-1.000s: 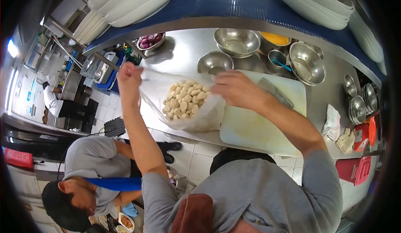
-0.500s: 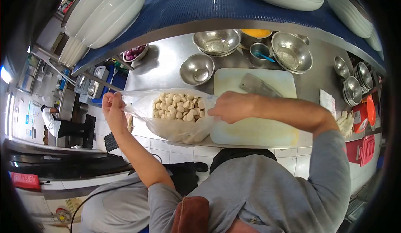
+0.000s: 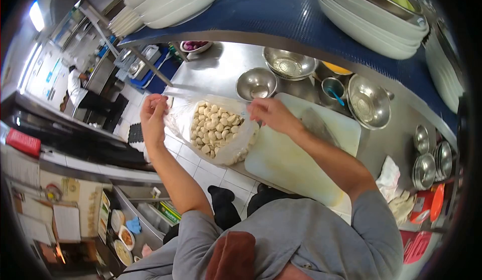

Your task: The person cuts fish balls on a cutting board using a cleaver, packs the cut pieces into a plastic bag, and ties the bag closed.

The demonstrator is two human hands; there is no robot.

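A clear plastic bag [image 3: 241, 147] full of small, pale, rounded pieces [image 3: 216, 128] lies at the counter's front edge, its mouth held wide. My left hand [image 3: 153, 113] pinches the bag's left rim between thumb and fingers. On the opposite side, my right hand [image 3: 271, 114] grips the right rim with bent fingers. Just right of the bag is a pale cutting board [image 3: 291, 154], partly under my right forearm. A broad-bladed cleaver [image 3: 316, 124] rests on that board, its handle end hidden by my forearm.
Steel bowls [image 3: 256, 83] stand behind the bag and board. A small pot [image 3: 333, 90] holds a blue-handled utensil. Overhead, a blue-lined shelf [image 3: 261, 11] carries stacked white dishes [image 3: 369, 21]. Cloths [image 3: 389, 177] lie at the right. Another person [image 3: 78, 89] stands far left.
My view has turned and tilted, so the counter now slants. Both hands stay on the bag, with its mouth still spread. A person close on my left is now mostly out of view.
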